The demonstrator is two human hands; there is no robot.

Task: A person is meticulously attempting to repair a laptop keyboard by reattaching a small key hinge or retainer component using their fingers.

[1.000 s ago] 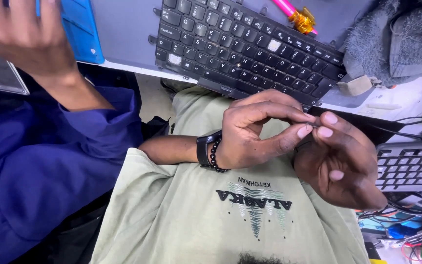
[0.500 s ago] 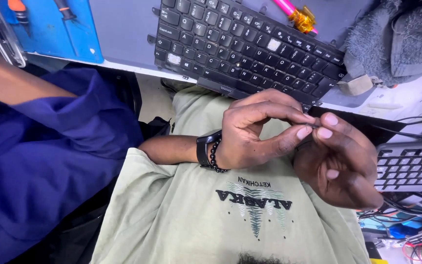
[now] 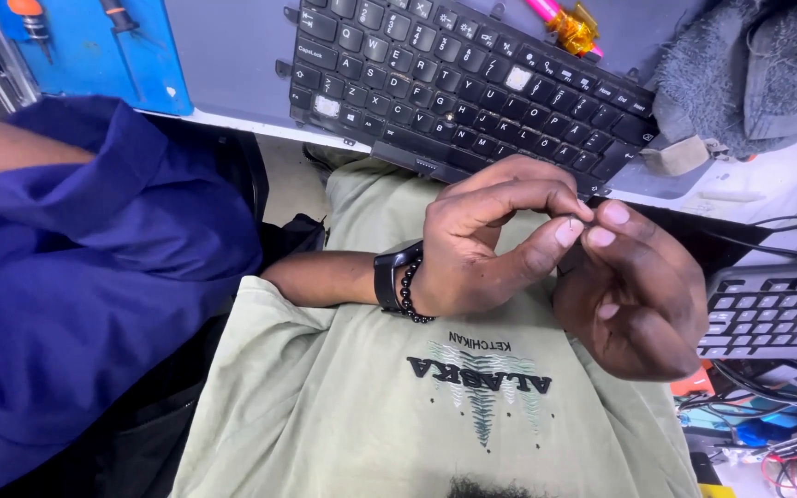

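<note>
Dark and tiny, a part is sitting pinched between the fingertips of both hands; what it is cannot be told. The left hand is curling its thumb and forefinger onto it, a black watch and bead bracelet on the wrist. The right hand is meeting it from the right, fingers loosely bent. Both are hovering over a green shirt. Just beyond, a black keyboard is lying on the desk. A blue sleeve is filling the left.
</note>
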